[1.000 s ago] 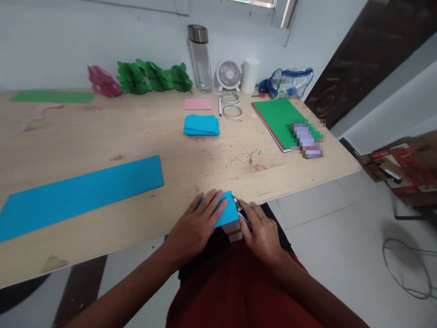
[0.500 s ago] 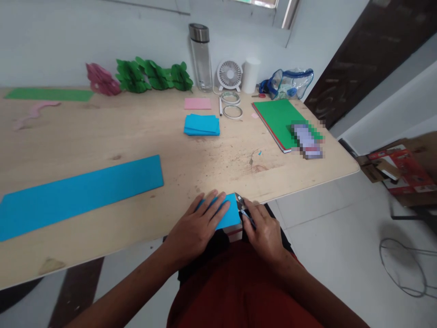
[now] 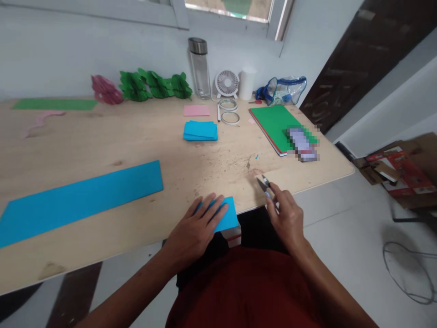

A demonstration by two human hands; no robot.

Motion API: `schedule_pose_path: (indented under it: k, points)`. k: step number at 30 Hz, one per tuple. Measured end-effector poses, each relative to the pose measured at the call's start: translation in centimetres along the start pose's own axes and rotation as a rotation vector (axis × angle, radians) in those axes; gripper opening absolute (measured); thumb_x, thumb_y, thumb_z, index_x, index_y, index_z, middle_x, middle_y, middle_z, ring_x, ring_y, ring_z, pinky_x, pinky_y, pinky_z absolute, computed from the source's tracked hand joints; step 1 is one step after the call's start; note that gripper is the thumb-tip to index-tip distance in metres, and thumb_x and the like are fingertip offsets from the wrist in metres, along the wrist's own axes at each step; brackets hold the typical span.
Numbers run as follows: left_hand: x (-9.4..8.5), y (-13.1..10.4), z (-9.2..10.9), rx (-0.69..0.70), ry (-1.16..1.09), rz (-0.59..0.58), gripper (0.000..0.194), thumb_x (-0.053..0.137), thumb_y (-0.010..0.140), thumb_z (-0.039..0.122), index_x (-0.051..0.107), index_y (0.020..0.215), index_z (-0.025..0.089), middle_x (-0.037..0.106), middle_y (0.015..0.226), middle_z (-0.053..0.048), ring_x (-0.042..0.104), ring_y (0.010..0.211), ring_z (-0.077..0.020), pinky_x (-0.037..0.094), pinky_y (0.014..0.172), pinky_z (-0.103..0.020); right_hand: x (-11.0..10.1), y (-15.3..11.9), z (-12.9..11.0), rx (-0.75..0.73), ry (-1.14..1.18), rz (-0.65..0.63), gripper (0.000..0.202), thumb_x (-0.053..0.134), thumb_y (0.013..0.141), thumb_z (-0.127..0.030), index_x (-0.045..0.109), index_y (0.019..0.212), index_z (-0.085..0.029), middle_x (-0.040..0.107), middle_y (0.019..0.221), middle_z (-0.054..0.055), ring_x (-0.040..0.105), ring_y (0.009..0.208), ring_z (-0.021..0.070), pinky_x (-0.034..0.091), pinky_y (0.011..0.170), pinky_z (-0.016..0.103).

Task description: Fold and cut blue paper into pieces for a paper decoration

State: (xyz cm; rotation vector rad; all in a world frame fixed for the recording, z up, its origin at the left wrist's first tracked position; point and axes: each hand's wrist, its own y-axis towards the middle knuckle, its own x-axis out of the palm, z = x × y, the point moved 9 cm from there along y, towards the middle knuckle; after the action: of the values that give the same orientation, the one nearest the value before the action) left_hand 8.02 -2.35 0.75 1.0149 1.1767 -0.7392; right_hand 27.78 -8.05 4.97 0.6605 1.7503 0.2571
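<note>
**Left hand (image 3: 196, 225) flat on blue paper (image 3: 230, 213), right hand (image 3: 288, 216) gripping snips (image 3: 264, 186)**

The paper lies at the table's (image 3: 177, 159) front edge, its near side seeming to jut past. The left hand presses down, open, fingers slightly spread. Further right along that edge, the snips' blades stand apart. The paper is probably light, smooth and easily creased; its uncovered right end looks best for a gentle pinch.

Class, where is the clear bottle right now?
In the head view, the bottle stands at the back, against the wall, between the green paper shapes on its left and the small fan.
</note>
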Motion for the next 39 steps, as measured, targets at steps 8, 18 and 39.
schedule_pose_path:
  k: [8,18,39]
  points:
    - [-3.1,0.0,-3.8,-0.338,-0.448,0.23,0.042,0.035,0.095,0.021,0.051,0.134,0.019,0.053,0.139,-0.01,0.047,0.13,-0.0241,0.04,0.107,-0.044,4.6,5.5,-1.8,-0.212,-0.098,-0.055,0.033,0.046,0.095,-0.029,0.061,0.12,-0.014,0.067,0.089,0.009,0.06,0.079,0.02,0.044,0.07,0.028]
    - [-1.3,-0.3,-9.3,-1.075,-1.45,0.773,0.053,0.072,0.07,0.049,0.065,0.11,0.016,0.071,0.095,-0.007,0.066,0.088,-0.0248,0.054,0.08,-0.039,3.9,6.7,-2.9,-0.249,0.152,-0.007,0.034,0.047,0.094,-0.028,0.059,0.124,-0.017,0.064,0.115,0.013,0.054,0.109,0.0281,0.042,0.091,0.043]
    - [-1.3,2.1,-10.1,-0.812,-1.211,0.685,0.018,0.057,0.076,0.025,0.051,0.091,0.02,0.062,0.084,0.0,0.062,0.082,-0.0169,0.05,0.077,-0.03,9.2,6.4,-8.9,-0.128,0.583,-0.25,0.023,0.037,0.095,-0.029,0.058,0.092,-0.02,0.066,0.083,0.005,0.061,0.077,0.0191,0.044,0.07,0.028]
